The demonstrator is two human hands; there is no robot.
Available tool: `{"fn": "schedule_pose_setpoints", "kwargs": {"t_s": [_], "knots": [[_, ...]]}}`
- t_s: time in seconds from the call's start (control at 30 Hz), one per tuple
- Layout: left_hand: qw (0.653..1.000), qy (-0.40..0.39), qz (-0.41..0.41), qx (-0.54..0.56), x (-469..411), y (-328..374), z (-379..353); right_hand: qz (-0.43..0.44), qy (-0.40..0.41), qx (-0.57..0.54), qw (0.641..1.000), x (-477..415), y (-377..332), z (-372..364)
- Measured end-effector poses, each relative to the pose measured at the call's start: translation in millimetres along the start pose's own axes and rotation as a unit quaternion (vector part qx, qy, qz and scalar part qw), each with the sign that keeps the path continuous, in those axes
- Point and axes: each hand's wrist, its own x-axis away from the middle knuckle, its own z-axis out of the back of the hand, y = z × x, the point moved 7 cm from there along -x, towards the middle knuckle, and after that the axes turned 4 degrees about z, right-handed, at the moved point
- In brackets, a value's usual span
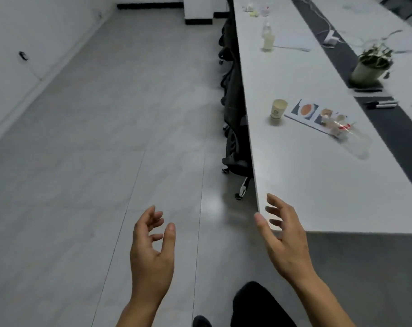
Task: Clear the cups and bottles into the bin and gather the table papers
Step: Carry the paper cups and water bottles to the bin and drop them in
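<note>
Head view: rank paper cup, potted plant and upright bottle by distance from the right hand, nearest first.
1. Paper cup: by the left edge of the table, closest to the right hand.
2. Potted plant: farther along, toward the right.
3. Upright bottle: left edge, farthest down the table.

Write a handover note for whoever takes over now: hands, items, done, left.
Hands: left hand and right hand both empty, fingers relaxed; the right one is at the near corner of the table.
Items: paper cup upright near the left edge; clear bottle lying on its side, partly on a printed sheet; farther along, a bottle of pale liquid upright beside white papers; blurred clutter at the far end.
Done: nothing in hand; bin not in view.
Left: bin the cup and both bottles, gather the papers.
</note>
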Motion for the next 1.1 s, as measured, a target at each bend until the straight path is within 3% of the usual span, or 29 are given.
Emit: {"fn": "schedule_pose_setpoints", "kwargs": {"t_s": [0.33, 0.47, 0.67, 0.9, 1.1], "knots": [[0.976, -0.191, -0.092, -0.037, -169.1, 69.6, -185.7, -0.135, 0.177, -0.048, 0.974, -147.7, 68.4, 25.8], [0.955, -0.242, -0.162, -0.053, -234.6, 118.6, -252.0, -0.126, 0.222, -0.031, 0.966, -224.4, 63.8, 50.0], [0.943, -0.294, -0.151, -0.036, -296.6, 135.6, -346.4, -0.185, 0.257, -0.01, 0.949, -286.7, 89.6, 70.4], [0.873, -0.439, -0.161, -0.136, -351.3, 109.6, -492.8, -0.316, 0.295, 0.035, 0.901, -345.7, 164.9, 92.7], [0.826, -0.479, -0.223, -0.198, -405.8, 99.3, -615.5, -0.385, 0.285, 0.127, 0.869, -418.5, 242.5, 136.8]]}}
